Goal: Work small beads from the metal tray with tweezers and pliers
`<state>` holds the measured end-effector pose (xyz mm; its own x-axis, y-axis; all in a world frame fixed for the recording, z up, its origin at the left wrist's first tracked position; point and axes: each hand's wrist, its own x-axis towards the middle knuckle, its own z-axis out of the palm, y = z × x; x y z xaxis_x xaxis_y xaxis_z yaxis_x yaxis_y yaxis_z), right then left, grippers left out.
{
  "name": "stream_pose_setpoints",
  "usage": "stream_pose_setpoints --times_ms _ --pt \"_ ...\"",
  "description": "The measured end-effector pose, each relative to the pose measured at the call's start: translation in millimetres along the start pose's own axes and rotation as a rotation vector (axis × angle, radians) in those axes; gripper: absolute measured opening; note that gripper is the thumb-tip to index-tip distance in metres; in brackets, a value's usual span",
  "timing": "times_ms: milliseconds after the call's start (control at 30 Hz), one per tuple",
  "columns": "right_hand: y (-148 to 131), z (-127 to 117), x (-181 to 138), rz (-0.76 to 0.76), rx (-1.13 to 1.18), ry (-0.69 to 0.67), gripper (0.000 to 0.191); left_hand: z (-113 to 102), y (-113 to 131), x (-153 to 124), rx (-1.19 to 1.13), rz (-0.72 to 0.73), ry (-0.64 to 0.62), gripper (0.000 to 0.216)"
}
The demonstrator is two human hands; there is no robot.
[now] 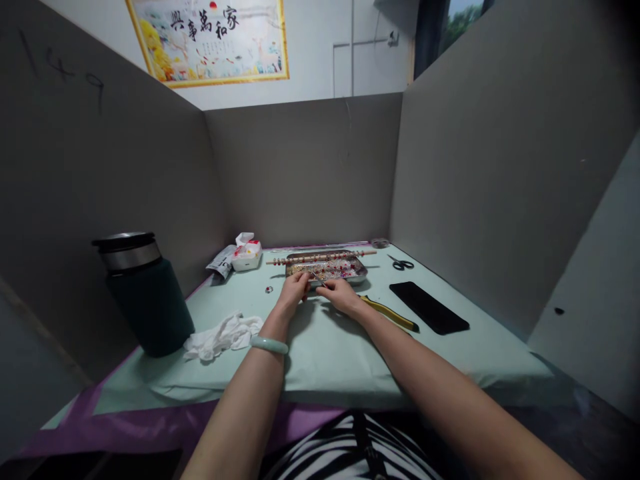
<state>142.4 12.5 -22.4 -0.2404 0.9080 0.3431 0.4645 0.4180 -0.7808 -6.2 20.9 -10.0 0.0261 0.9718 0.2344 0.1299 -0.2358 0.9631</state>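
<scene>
Both my hands meet at the near edge of a metal tray (361,273) filled with small coloured beads. My left hand (294,289), with a pale green bangle (269,345) on its wrist, is closed in a pinch. My right hand (340,294) is also closed, pinching a thin needle or wire (316,278) that points up toward the tray. What the left fingers pinch is too small to make out. A long stick threaded with beads (320,258) lies across the tray's far side.
Yellow-handled pliers (391,313) lie just right of my right wrist, a black phone (429,307) beyond them, small scissors (401,264) farther back. At left stand a dark insulated flask (144,292), crumpled white cloth (222,335) and a wipes pack (241,256). Grey partitions enclose the table.
</scene>
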Motion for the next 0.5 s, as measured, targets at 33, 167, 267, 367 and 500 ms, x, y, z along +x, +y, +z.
stream_pose_setpoints --times_ms 33,167,267,367,500 --pt "-0.4 -0.5 0.0 0.0 -0.002 0.008 0.028 -0.2 -0.5 0.6 -0.009 -0.011 -0.008 0.025" --pt "-5.5 -2.6 -1.8 0.001 0.006 -0.015 0.031 -1.3 -0.6 0.3 -0.065 -0.029 -0.009 0.023" --pt "-8.6 -3.2 -3.4 -0.004 -0.015 -0.043 0.03 -1.6 1.6 -2.0 -0.1 -0.019 -0.007 0.022" --pt "-8.2 -2.7 -3.6 -0.024 -0.063 -0.035 0.029 -1.2 4.3 -4.5 -0.107 -0.021 -0.013 0.023" --pt "-4.5 -0.7 -2.6 -0.037 -0.099 -0.007 0.028 -0.6 7.7 -7.6 -0.1 -0.028 -0.021 0.023"
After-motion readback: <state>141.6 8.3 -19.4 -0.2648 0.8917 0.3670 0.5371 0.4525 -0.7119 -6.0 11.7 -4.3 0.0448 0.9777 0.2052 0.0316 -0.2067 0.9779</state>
